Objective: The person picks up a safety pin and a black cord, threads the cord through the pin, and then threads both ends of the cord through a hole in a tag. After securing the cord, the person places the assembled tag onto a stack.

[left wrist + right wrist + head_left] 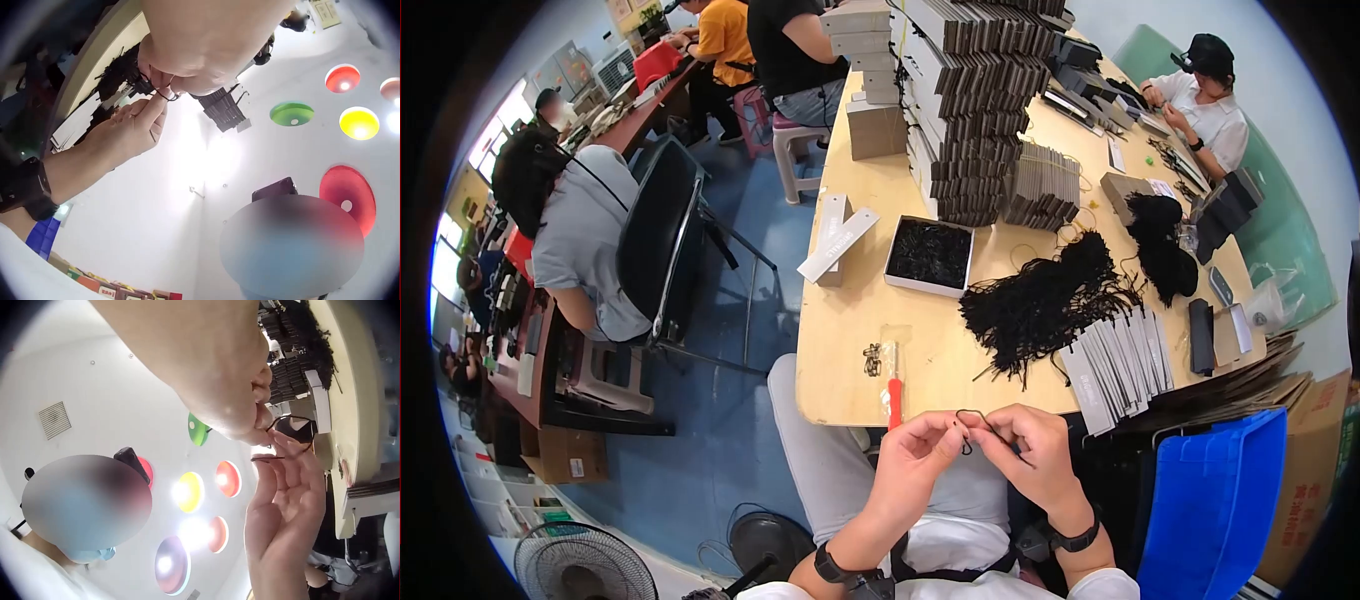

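Observation:
A thin black cord (972, 411) is bent into a small loop between my two hands, over my lap just off the table's front edge. My left hand (915, 458) pinches it between thumb and fingertips. My right hand (1040, 455) pinches the cord from the other side, and a short dark end sticks out below its fingers. In the right wrist view the cord (291, 417) arches wide above the left fingertips. On the table ahead lie a red-handled tool (894, 400) and some small metal pieces (872, 359).
The wooden table (840, 385) carries a box of black pieces (930, 254), a heap of black cords (1040, 310), fanned grey tags (1115, 365) and tall stacks of grey cards (960, 110). A blue bin (1215, 510) stands at right. Other people sit nearby.

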A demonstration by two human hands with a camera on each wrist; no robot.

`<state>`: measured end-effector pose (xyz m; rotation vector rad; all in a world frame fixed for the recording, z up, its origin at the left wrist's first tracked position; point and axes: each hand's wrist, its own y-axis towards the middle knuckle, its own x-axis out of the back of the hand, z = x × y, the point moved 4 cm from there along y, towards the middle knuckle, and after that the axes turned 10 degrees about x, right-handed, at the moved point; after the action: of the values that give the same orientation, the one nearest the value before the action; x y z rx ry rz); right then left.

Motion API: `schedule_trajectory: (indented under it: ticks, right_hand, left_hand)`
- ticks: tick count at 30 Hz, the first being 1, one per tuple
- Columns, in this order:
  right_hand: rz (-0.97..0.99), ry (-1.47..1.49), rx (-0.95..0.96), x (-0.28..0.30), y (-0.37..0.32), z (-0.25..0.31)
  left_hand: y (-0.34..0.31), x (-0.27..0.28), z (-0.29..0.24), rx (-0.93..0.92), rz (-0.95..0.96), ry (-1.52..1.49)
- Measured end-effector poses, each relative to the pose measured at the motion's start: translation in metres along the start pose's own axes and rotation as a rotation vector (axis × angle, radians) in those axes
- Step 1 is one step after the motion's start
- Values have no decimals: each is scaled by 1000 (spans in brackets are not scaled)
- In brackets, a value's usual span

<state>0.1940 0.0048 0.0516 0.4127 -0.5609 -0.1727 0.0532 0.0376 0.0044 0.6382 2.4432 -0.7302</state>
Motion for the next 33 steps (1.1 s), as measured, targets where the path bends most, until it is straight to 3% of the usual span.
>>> schedule_trajectory:
  ticks: [4,7,10,11,13,16,17,19,23,24,26,29,30,32,33]
  right_hand:
    - [50,96,-69,-1,-15,-3]
    - [290,195,-115,-2,-30,-7]
    - [420,340,-114,-7,-44,-20]
    - [419,342,-114,-8,-44,-21]
    - [226,464,-195,-4,-42,-25]
    - [-5,826,-247,-4,-26,-23]
    - [-11,828,-248,-3,-21,-23]
    - [54,981,-435,-9,-18,-27]
    - [102,1076,-527,-18,-14,-37]
    - [36,1003,-490,-16,-12,-36]
    - [-23,930,-456,-12,-10,-30]
    - [64,551,-112,-1,-7,-16]
    - [65,552,-117,0,-6,-15]
    - [183,257,180,3,0,1]
    - [188,214,183,2,-1,1]
  left_hand:
    - [2,-1,3,-15,52,-150]
    - [0,2,-7,-72,72,-242]
    - [-4,9,-14,-179,127,-3]
    - [-6,10,-16,-177,126,-1]
    - [-13,1,-18,-140,291,117]
    - [-18,-3,-16,-102,271,237]
    - [-19,-3,-14,-98,282,247]
    - [-19,3,-8,-68,300,287]
    - [-20,8,-5,-21,261,354]
    - [-19,5,-4,-22,256,352]
    - [-19,5,-13,-242,15,384]
    - [-17,12,-16,-234,-74,490]
    - [-18,12,-16,-229,-76,488]
    - [-18,10,-11,-86,-33,505]
    - [-18,10,-11,-84,-34,501]
